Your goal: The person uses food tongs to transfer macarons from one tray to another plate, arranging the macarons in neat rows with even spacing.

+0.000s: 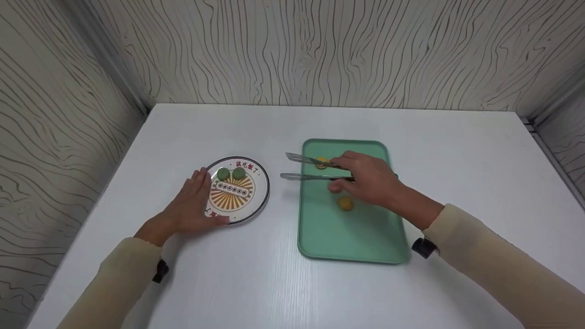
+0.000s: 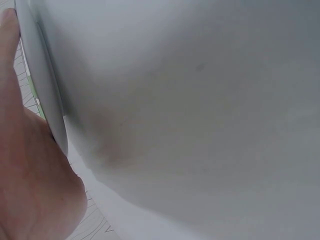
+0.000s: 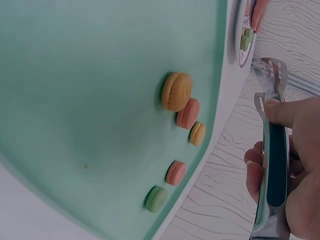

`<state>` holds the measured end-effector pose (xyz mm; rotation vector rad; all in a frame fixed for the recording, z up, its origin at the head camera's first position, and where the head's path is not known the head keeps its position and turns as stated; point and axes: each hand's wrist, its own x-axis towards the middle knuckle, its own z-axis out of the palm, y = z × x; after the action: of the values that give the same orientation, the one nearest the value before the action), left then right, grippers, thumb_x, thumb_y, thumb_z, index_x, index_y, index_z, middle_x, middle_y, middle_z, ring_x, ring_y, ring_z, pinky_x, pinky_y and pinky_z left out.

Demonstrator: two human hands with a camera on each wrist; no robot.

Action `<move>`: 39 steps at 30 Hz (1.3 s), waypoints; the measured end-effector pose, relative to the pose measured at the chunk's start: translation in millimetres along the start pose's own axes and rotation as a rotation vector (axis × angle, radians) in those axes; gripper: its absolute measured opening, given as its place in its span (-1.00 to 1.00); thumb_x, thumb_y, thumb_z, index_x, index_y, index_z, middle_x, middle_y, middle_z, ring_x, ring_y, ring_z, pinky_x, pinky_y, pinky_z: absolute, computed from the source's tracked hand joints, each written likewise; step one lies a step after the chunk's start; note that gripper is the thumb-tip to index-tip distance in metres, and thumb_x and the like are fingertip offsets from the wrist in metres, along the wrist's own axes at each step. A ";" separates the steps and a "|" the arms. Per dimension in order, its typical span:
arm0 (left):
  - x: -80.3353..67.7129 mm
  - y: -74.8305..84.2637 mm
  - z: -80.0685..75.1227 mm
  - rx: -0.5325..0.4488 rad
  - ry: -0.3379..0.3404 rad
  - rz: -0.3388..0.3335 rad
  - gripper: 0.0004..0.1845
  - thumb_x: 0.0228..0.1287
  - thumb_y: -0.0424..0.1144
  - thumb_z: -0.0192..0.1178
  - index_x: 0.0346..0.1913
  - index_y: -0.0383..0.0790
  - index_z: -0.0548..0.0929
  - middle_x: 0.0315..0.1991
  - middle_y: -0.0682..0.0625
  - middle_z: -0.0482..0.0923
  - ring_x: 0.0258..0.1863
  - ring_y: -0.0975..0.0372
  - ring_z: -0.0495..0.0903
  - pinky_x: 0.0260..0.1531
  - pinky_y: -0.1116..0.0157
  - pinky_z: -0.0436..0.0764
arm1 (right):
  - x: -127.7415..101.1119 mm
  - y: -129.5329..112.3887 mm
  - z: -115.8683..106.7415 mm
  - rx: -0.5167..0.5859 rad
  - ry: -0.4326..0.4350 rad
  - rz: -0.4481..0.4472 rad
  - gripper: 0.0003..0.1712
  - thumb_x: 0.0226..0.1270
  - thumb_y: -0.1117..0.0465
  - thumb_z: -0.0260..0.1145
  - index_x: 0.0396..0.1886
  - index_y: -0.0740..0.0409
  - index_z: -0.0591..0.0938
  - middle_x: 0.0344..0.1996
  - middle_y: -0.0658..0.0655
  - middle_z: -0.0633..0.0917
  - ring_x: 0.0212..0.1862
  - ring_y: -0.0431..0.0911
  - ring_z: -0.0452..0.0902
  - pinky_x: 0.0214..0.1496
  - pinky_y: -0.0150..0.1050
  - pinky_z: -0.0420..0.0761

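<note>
My right hand (image 1: 372, 178) grips metal tongs (image 1: 304, 177) with dark handles above the green tray (image 1: 352, 251). The tongs' two arms stand apart and their tips point left past the tray's edge, with nothing between them. In the right wrist view, an orange-brown macaron (image 3: 177, 91), a pink macaron (image 3: 188, 114), a small yellow macaron (image 3: 198, 134), a second pink macaron (image 3: 176, 173) and a green macaron (image 3: 156, 199) lie on the tray. My left hand (image 1: 189, 205) rests against the round plate (image 1: 260, 187), fingers straight along its left rim, thumb at its front rim.
Two green macarons (image 1: 238, 172) sit side by side on the upper part of the patterned plate. Plate and tray stand apart on a white table (image 1: 256, 274). Wood-grain panels (image 1: 320, 55) close off the back and sides.
</note>
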<state>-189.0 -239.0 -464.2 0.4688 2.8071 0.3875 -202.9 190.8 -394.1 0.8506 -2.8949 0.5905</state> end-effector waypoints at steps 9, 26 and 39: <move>-0.1 0.7 -1.1 -0.009 0.002 0.000 0.43 0.10 0.54 0.18 0.59 -0.49 -0.26 0.63 -0.33 -0.41 0.61 -0.14 -0.43 0.55 -0.10 -0.21 | -10.5 14.4 -4.3 -0.039 0.035 0.020 -0.47 0.32 0.11 0.50 0.25 0.11 0.66 -0.20 0.03 0.69 -0.37 -0.17 0.48 -0.34 -0.19 0.56; 0.5 2.3 -0.5 -0.019 0.015 0.008 0.43 0.10 0.52 0.20 0.58 -0.52 -0.24 0.63 -0.35 -0.39 0.61 -0.15 -0.40 0.55 -0.11 -0.21 | -26.2 39.0 -9.9 -0.021 0.039 0.101 -0.51 0.31 0.14 0.50 0.22 0.12 0.67 -0.30 0.03 0.64 -0.43 -0.15 0.41 -0.40 -0.23 0.43; -2.1 4.2 -1.4 -0.022 0.043 0.020 0.42 0.10 0.50 0.23 0.57 -0.54 -0.20 0.62 -0.39 -0.33 0.61 -0.19 -0.35 0.55 -0.12 -0.16 | -41.5 61.2 -15.8 0.004 0.033 0.208 -0.52 0.31 0.18 0.49 0.21 0.16 0.68 -0.29 0.09 0.64 -0.37 -0.08 0.43 -0.39 -0.21 0.43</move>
<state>-186.3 -236.2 -461.2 0.4897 2.8384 0.4374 -201.2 265.2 -407.5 0.5378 -2.9733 0.6199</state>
